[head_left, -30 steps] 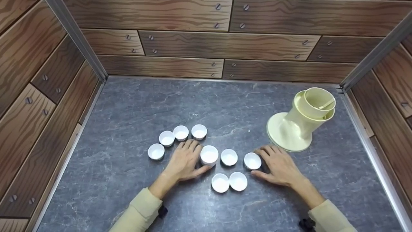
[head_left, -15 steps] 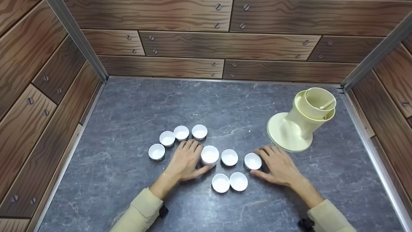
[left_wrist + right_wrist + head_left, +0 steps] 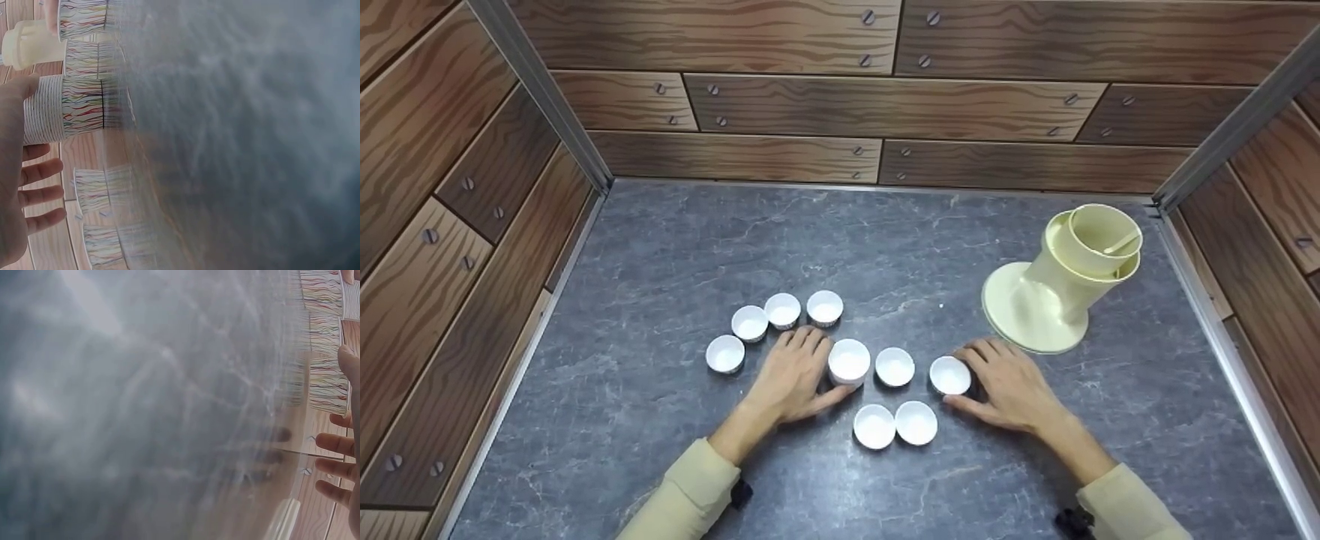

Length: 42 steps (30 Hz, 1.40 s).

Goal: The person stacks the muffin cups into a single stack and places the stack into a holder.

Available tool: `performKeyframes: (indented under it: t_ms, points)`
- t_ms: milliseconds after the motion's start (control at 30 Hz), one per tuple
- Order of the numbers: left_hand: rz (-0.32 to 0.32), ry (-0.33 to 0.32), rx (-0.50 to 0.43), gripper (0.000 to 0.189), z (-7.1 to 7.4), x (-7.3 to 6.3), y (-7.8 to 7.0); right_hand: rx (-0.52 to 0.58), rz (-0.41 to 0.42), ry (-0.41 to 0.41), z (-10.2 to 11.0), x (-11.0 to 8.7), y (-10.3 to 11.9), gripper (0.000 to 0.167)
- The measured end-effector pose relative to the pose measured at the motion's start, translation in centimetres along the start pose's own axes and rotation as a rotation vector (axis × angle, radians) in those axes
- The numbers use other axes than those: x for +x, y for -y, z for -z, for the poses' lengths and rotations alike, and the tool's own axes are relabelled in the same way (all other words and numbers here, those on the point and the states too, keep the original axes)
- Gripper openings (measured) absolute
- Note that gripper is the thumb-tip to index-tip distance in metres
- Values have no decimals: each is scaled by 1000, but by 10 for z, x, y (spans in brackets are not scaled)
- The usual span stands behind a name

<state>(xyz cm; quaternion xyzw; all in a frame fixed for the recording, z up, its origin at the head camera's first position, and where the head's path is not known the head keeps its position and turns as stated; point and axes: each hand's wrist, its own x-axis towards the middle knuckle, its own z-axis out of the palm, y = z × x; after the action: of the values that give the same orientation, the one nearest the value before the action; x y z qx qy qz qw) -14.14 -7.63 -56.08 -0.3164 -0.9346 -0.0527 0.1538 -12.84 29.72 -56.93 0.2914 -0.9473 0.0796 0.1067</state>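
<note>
My left hand (image 3: 795, 379) holds a stack of white paper cups (image 3: 849, 362) between thumb and forefinger. In the left wrist view the stack (image 3: 45, 109) shows ribbed white rims above one side with coloured wavy lines. A single paper cup (image 3: 950, 375) stands within the thumb and forefinger of my right hand (image 3: 1006, 386); in the right wrist view the thumb (image 3: 347, 360) lies at its rim. Between the hands stands another cup (image 3: 895, 367). Two more, a left cup (image 3: 874, 427) and a right cup (image 3: 916, 423), stand side by side nearer me.
Beyond my left hand several single cups (image 3: 749, 324) form a curved row on the dark marbled table (image 3: 660, 247). A pale yellow stand (image 3: 1035, 307) with a tilted tube and an inner cup (image 3: 1099, 232) is at the back right. Wood-patterned walls (image 3: 780, 105) enclose the table.
</note>
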Motion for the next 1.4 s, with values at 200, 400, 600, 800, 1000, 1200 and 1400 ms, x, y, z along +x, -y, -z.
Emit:
performKeyframes:
  t_ms: [200,400,600,800,1000,1200,1400]
  points:
    - [4,1,-13,69,-1,0,0,-5,16,-39,5,1,1,67]
    - [11,17,-16,71,0,1,-1,-9,18,-51,13,5,4,67]
    - [13,23,-19,71,0,2,-2,-12,29,-80,21,11,8,66]
    - [8,16,-16,70,0,2,-2,-4,42,-103,25,16,12,65]
    - [0,-16,-14,69,0,2,-2,8,42,-95,31,22,18,66]
    - [-3,-26,0,68,0,1,-1,17,64,-124,35,30,25,66]
    - [1,-17,-5,68,-1,2,-1,24,87,-149,37,38,30,66]
